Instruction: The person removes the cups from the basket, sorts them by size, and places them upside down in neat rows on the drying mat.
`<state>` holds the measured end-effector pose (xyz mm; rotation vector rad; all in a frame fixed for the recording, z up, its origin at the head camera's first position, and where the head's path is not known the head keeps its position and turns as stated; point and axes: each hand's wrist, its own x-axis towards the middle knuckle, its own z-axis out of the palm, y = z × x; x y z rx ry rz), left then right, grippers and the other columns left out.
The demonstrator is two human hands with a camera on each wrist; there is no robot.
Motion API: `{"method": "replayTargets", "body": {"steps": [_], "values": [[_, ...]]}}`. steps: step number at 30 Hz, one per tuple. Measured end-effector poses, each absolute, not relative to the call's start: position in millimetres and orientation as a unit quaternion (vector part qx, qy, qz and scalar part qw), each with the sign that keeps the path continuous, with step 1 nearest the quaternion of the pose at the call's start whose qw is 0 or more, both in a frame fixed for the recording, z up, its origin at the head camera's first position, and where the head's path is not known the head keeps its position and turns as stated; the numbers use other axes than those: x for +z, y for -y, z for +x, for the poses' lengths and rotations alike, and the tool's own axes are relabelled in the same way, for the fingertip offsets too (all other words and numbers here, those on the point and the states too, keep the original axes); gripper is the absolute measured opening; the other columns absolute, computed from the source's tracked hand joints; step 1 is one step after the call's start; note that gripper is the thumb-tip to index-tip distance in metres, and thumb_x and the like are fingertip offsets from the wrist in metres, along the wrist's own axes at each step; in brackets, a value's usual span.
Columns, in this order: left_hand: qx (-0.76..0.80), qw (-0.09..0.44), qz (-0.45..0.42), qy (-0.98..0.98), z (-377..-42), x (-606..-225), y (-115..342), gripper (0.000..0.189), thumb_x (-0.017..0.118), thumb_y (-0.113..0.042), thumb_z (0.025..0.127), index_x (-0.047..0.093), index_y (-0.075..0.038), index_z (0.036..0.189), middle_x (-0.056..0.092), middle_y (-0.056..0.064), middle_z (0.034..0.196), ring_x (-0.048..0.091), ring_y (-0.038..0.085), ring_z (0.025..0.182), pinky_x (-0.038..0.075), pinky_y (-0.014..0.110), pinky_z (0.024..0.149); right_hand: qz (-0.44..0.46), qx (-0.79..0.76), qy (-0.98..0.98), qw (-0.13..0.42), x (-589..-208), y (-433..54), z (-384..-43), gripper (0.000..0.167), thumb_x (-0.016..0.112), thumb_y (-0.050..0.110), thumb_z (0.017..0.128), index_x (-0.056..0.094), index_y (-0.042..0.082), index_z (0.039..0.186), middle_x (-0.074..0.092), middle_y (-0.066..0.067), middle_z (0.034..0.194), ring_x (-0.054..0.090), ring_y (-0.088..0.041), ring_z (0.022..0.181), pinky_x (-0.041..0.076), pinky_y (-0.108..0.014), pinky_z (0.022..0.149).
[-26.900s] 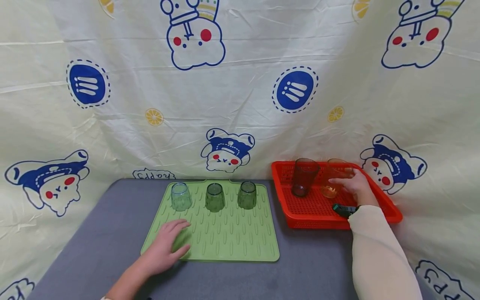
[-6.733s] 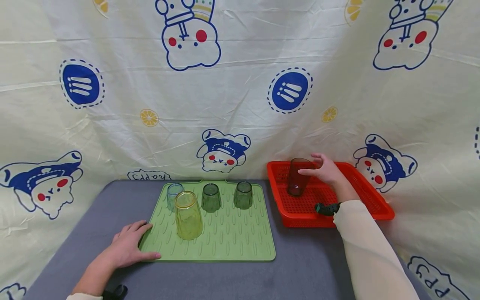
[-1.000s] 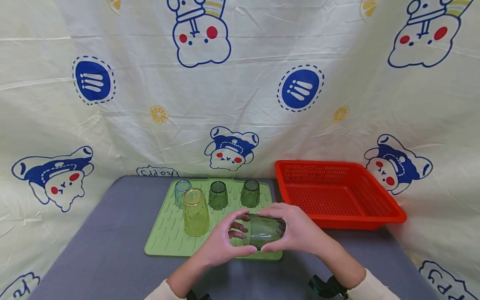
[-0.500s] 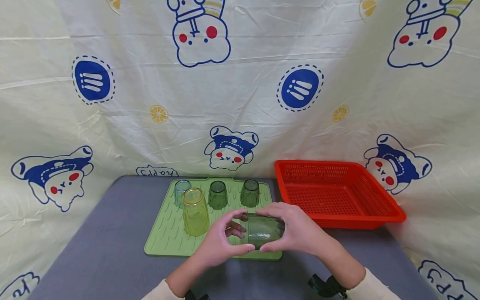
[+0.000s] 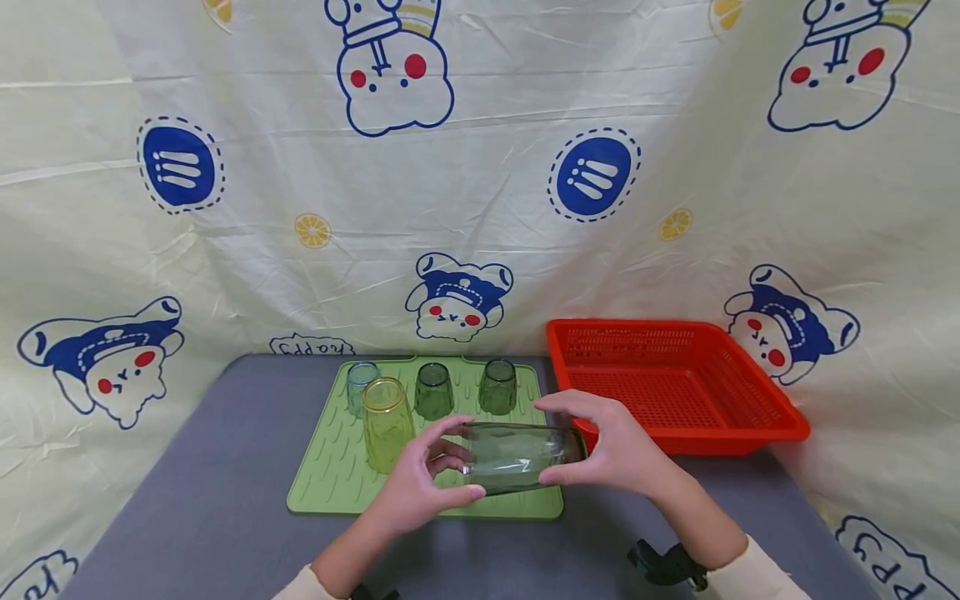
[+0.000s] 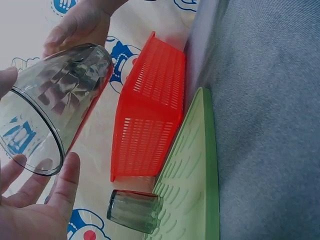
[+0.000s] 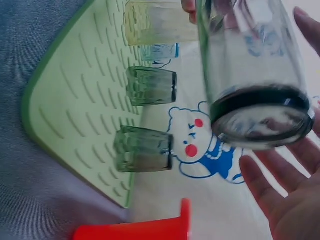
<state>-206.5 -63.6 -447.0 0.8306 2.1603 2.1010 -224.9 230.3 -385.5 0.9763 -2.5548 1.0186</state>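
Note:
A tall grey-green drinking glass (image 5: 510,457) lies on its side in the air above the front of the green drying mat (image 5: 330,487). My left hand (image 5: 420,483) grips its rim end, thumb below and fingers above in the head view. The glass's thick base points right, toward my right hand (image 5: 615,446). That hand is spread around the base end, its fingers apart from the glass in the right wrist view (image 7: 295,195). A tall yellow glass (image 5: 387,429) stands upside down on the mat, left of the held one.
Along the mat's back edge stand a small bluish glass (image 5: 360,385) and two small green glasses (image 5: 433,392), upside down. A red perforated basket (image 5: 675,442) sits right of the mat on the grey table (image 5: 195,483), before a printed curtain (image 5: 480,192).
The yellow glass went from basket to mat, and the tall grey-green glass left the basket. In the last half second my right hand loosened from its base, while the left hand shifted left.

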Motion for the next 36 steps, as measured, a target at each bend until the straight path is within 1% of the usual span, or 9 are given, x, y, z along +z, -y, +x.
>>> {"method": "replayTargets", "body": {"steps": [2, 5, 9, 11, 14, 19, 23, 32, 36], "values": [[0.675, 0.006, 0.268, -0.688, -206, -448, 66, 0.078, 0.087, -0.003, 0.076, 0.052, -0.016, 0.145, 0.058, 0.018, 0.133, 0.066, 0.021, 0.102, 0.059, 0.032, 0.093, 0.332, 0.383, 0.857, 0.097, -392, -233, -226, 0.071, 0.095, 0.038, 0.071, 0.065, 0.029, 0.135, 0.067, 0.011, 0.131, 0.063, -0.009, 0.116, 0.059, -0.038, 0.095], [0.676, -0.004, 0.275, -0.683, -204, -450, 69, 0.081, 0.087, -0.001, 0.074, 0.051, -0.012, 0.146, 0.058, 0.019, 0.133, 0.065, 0.018, 0.103, 0.058, 0.028, 0.093, 0.321, 0.447, 0.832, 0.062, -402, -236, -226, 0.069, 0.093, 0.026, 0.075, 0.063, 0.027, 0.137, 0.065, 0.007, 0.136, 0.063, -0.011, 0.118, 0.057, -0.032, 0.098], [0.677, -0.018, 0.289, -0.677, -203, -451, 73, 0.082, 0.087, 0.002, 0.073, 0.051, -0.008, 0.146, 0.058, 0.020, 0.134, 0.064, 0.016, 0.105, 0.058, 0.024, 0.093, 0.319, 0.531, 0.785, 0.018, -415, -238, -224, 0.066, 0.087, 0.009, 0.080, 0.060, 0.014, 0.140, 0.065, -0.001, 0.138, 0.064, -0.014, 0.121, 0.054, -0.024, 0.101], [0.679, -0.021, 0.298, -0.671, -203, -452, 75, 0.081, 0.086, 0.003, 0.073, 0.051, -0.007, 0.146, 0.058, 0.022, 0.134, 0.065, 0.015, 0.105, 0.058, 0.025, 0.093, 0.327, 0.566, 0.757, 0.002, -420, -239, -223, 0.065, 0.083, 0.002, 0.081, 0.058, 0.006, 0.141, 0.064, -0.005, 0.139, 0.064, -0.015, 0.123, 0.054, -0.023, 0.102], [0.681, -0.023, 0.308, -0.664, -203, -452, 78, 0.081, 0.085, 0.004, 0.074, 0.050, -0.006, 0.146, 0.056, 0.024, 0.134, 0.064, 0.014, 0.105, 0.058, 0.025, 0.093, 0.339, 0.606, 0.719, -0.023, -427, -239, -222, 0.064, 0.078, -0.006, 0.082, 0.055, -0.002, 0.142, 0.064, -0.007, 0.140, 0.064, -0.016, 0.123, 0.054, -0.023, 0.101], [0.683, -0.023, 0.314, -0.659, -203, -454, 83, 0.080, 0.085, 0.004, 0.075, 0.049, -0.002, 0.146, 0.056, 0.026, 0.135, 0.064, 0.013, 0.106, 0.058, 0.025, 0.093, 0.348, 0.643, 0.681, -0.038, -434, -236, -220, 0.065, 0.075, -0.012, 0.082, 0.050, -0.008, 0.142, 0.064, -0.006, 0.139, 0.064, -0.015, 0.121, 0.054, -0.024, 0.100], [0.686, -0.022, 0.317, -0.655, -203, -455, 85, 0.079, 0.084, 0.005, 0.075, 0.049, -0.002, 0.146, 0.056, 0.028, 0.135, 0.064, 0.015, 0.107, 0.058, 0.026, 0.093, 0.349, 0.660, 0.663, -0.043, -436, -235, -218, 0.065, 0.075, -0.014, 0.081, 0.049, -0.011, 0.141, 0.065, -0.006, 0.138, 0.065, -0.015, 0.120, 0.055, -0.024, 0.099], [0.681, -0.021, 0.313, -0.662, -204, -454, 88, 0.080, 0.085, 0.004, 0.075, 0.049, -0.006, 0.147, 0.057, 0.026, 0.135, 0.064, 0.018, 0.110, 0.058, 0.027, 0.095, 0.332, 0.665, 0.668, -0.037, -435, -232, -215, 0.063, 0.077, -0.013, 0.080, 0.052, -0.012, 0.138, 0.068, -0.002, 0.133, 0.068, -0.013, 0.110, 0.059, -0.026, 0.092], [0.673, -0.015, 0.309, -0.672, -205, -453, 91, 0.082, 0.084, 0.001, 0.078, 0.046, -0.005, 0.150, 0.055, 0.024, 0.138, 0.063, 0.018, 0.113, 0.057, 0.027, 0.098, 0.313, 0.655, 0.687, -0.030, -433, -230, -217, 0.061, 0.078, -0.011, 0.080, 0.055, -0.009, 0.137, 0.069, -0.001, 0.128, 0.069, -0.013, 0.105, 0.061, -0.027, 0.088]]}}
